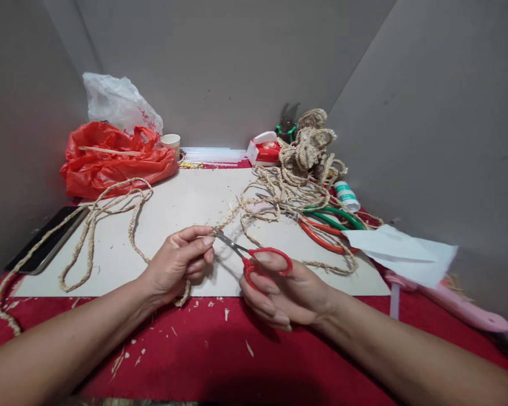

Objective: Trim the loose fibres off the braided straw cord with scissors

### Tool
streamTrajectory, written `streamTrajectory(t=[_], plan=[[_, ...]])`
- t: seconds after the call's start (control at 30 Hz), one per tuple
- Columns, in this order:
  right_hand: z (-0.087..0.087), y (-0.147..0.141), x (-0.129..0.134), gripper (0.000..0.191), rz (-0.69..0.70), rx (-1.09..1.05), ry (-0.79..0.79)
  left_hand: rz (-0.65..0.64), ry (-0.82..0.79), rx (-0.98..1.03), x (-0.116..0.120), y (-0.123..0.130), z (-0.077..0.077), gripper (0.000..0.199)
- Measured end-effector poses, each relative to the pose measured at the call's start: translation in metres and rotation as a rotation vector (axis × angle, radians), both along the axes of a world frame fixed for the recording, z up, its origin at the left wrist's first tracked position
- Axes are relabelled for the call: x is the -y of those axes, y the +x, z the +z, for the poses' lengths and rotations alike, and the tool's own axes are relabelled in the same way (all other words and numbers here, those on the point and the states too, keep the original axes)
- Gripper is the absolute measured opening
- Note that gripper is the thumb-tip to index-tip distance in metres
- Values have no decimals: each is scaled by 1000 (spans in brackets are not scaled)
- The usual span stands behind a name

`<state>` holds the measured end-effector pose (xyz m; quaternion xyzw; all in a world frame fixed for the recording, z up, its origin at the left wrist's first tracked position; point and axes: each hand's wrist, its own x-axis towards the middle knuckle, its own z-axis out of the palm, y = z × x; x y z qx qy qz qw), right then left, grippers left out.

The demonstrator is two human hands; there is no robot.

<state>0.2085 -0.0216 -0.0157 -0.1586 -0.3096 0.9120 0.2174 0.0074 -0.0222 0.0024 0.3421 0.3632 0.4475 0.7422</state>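
Note:
My left hand (188, 256) pinches a braided straw rope (231, 217) between thumb and forefinger, above the pale board. From there the rope runs up to the right into a loose heap, and another length hangs below the hand. Red-handled scissors (241, 251) are in my right hand (279, 290), with thumb and fingers through the loops. Their blades point left, and the tips meet the rope right at my left fingertips. Whether the blades are fully closed is hard to make out. Long loops of the same rope (88, 248) lie to the left.
A pale board (186, 194) lies on a red cloth (173, 349) scattered with straw bits. At the back are a red plastic bag (114, 163), a paper cup (171, 142) and a rope bundle (311, 146). Green- and orange-handled tools (325, 234), white paper (400, 248) and a pink tool (461, 304) sit right.

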Motion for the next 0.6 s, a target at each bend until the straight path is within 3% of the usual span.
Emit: streamTrajectory(t=[0.23,0.6], plan=[[0,-4,5,42,-38,-75,-79,-16,-18,28,-2,-1,0,14],[3,-3,5,45,-63,-91,-21,-21,-5,38,0,-1,5,17]])
